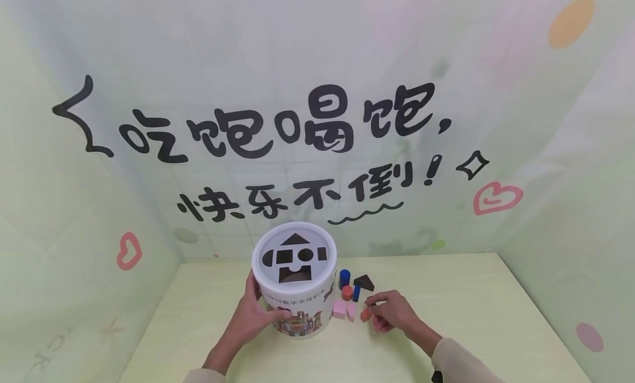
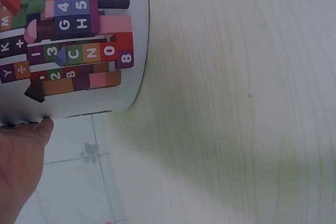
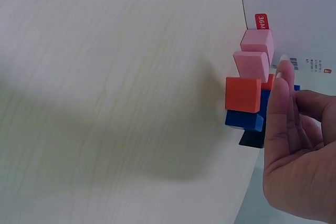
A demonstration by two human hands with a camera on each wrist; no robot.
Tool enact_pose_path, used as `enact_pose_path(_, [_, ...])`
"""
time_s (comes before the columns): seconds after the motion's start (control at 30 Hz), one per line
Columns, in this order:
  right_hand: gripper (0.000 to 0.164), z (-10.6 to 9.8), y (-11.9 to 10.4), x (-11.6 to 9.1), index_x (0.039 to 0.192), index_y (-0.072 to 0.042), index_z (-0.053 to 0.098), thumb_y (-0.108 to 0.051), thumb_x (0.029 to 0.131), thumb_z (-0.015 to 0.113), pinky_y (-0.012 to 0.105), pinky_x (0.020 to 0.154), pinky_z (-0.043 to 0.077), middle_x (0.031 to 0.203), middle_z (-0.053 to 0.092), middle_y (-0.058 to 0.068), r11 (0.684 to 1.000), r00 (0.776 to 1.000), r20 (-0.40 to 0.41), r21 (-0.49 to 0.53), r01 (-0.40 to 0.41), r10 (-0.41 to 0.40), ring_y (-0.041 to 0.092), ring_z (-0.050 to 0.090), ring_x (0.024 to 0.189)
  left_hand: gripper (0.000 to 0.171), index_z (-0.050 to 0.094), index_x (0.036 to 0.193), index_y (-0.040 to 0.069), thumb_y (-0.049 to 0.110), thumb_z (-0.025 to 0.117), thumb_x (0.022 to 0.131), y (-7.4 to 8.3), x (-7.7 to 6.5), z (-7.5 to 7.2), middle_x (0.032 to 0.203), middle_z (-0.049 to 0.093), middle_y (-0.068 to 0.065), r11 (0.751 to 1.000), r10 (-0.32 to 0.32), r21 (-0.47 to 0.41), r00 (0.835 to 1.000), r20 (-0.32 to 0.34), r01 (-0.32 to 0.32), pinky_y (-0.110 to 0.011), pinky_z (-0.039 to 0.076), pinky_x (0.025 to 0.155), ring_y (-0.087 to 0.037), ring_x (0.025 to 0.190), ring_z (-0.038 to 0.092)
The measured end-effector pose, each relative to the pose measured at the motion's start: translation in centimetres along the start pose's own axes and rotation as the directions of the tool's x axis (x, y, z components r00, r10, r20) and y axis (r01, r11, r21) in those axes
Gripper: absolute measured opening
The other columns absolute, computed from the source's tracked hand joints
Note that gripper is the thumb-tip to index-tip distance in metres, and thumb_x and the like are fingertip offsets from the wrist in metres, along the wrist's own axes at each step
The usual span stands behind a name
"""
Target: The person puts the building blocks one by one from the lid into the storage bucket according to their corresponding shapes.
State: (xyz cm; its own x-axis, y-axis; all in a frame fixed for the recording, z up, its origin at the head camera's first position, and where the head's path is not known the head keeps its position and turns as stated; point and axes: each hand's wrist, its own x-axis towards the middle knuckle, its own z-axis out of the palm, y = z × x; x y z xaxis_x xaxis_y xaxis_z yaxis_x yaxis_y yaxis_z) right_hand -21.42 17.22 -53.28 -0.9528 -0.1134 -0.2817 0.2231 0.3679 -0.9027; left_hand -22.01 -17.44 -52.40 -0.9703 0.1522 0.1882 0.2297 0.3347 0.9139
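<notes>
A white shape-sorting bucket (image 1: 297, 311) printed with toy blocks stands upright on the table. Its white lid (image 1: 270, 275) has several shaped holes. My left hand (image 1: 254, 315) grips the bucket's left side, thumb across the front and the other fingers mostly hidden behind. To the right, my right hand (image 1: 394, 312) is beside an orange block (image 3: 243, 94), fingers fairly straight; no clear grasp shows. Close by are pink blocks (image 3: 257, 40), a blue cylinder (image 1: 344, 278), a slim blue block (image 1: 356, 293), a red-orange cylinder (image 1: 347, 292) and a dark triangular block (image 1: 364, 282).
The pale wood-grain table (image 1: 446, 295) meets a printed backdrop (image 1: 297, 58) with large dark lettering at its back edge. Similar fabric walls rise at left and right. A tiled floor (image 2: 79, 182) shows past the table's edge in the left wrist view.
</notes>
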Motion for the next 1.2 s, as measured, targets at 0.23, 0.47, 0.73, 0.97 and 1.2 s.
enact_pose_path(0.23, [0.021,0.3,0.8,0.1,0.107,0.001,0.072,-0.006,0.089,0.065,0.027,0.044,0.056,0.056,0.063,0.004,0.999,1.000,0.013,-0.036,-0.017,0.017,0.009,0.056,0.044,0.128,0.009,0.154,0.028,0.029,0.094,0.059,-0.1,0.0,0.1,0.144,0.045,-0.005,1.000,0.017,0.002,1.000,0.001,-0.017,-0.056,0.033,0.113,-0.032,0.136,0.041])
enact_pose_path(0.47, [0.025,0.5,1.4,0.1,0.111,0.001,0.071,-0.003,0.087,0.065,0.028,0.043,0.056,0.056,0.064,0.005,0.998,1.000,0.017,-0.062,-0.013,0.014,0.010,0.056,0.043,0.127,0.009,0.154,0.032,0.028,0.094,0.060,-0.1,0.0,0.1,0.146,0.042,-0.004,0.999,0.031,-0.012,0.999,0.010,-0.031,-0.055,0.031,0.114,-0.030,0.137,0.039])
enact_pose_path(0.73, [0.024,0.8,1.5,0.5,0.110,-0.001,0.072,-0.003,0.087,0.066,0.030,0.043,0.057,0.055,0.064,0.006,0.998,1.000,-0.010,-0.064,-0.009,0.008,0.010,0.056,0.042,0.128,0.008,0.154,0.032,0.028,0.094,0.060,-0.1,0.1,0.1,0.148,0.040,-0.004,0.999,0.039,-0.013,0.999,0.007,-0.039,-0.055,0.031,0.114,-0.031,0.137,0.039])
enact_pose_path(0.97, [0.020,0.9,1.6,0.8,0.106,-0.002,0.073,-0.003,0.087,0.066,0.031,0.045,0.057,0.056,0.063,0.006,0.997,1.000,-0.013,-0.081,-0.007,0.006,0.011,0.057,0.043,0.125,0.010,0.154,0.027,0.026,0.094,0.061,-0.1,0.1,0.1,0.144,0.044,-0.005,0.999,0.051,-0.014,0.999,0.006,-0.051,-0.055,0.034,0.113,-0.031,0.135,0.042])
enact_pose_path(1.2, [0.027,1.5,1.4,0.7,0.113,0.001,0.070,-0.002,0.087,0.065,0.030,0.044,0.057,0.056,0.062,0.005,0.994,0.999,-0.031,-0.104,0.022,-0.025,0.011,0.057,0.043,0.126,0.009,0.155,0.024,0.025,0.093,0.061,-0.2,0.0,-0.1,0.144,0.044,-0.008,0.998,0.068,-0.007,0.998,0.010,-0.068,-0.057,0.034,0.112,-0.033,0.134,0.042])
